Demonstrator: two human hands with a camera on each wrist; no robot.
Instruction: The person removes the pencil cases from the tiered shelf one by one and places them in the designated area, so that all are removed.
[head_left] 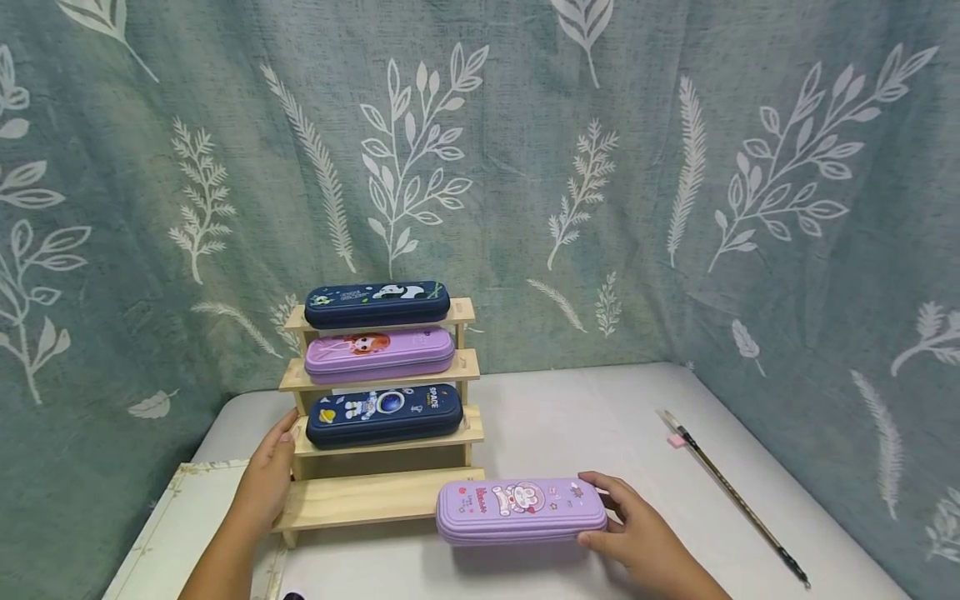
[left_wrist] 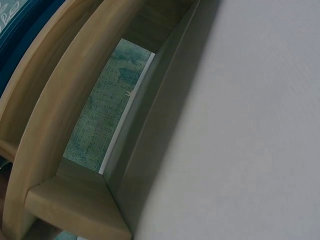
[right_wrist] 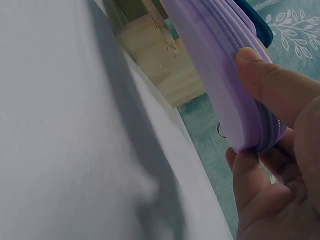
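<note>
My right hand [head_left: 637, 529] grips the right end of a lilac zippered pencil case [head_left: 521, 510] with a bunny on its lid. In the right wrist view the thumb lies on one side of the case, fingers on the other. The case hangs above the white tabletop, its left end overlapping the bottom step of a wooden stepped rack [head_left: 367, 497]. My left hand [head_left: 266, 475] holds the rack's left side at the third step, thumb toward the front. On the upper steps lie a navy panda case [head_left: 377, 303], a purple girl case [head_left: 379, 354] and a navy astronaut case [head_left: 385, 415].
A long brush [head_left: 738, 500] lies on the right of the white table [head_left: 585, 417], its tip by a small pink block [head_left: 677, 440]. A cream board [head_left: 176, 525] lies left of the rack. Green leaf-patterned cloth [head_left: 510, 167] hangs behind and at both sides.
</note>
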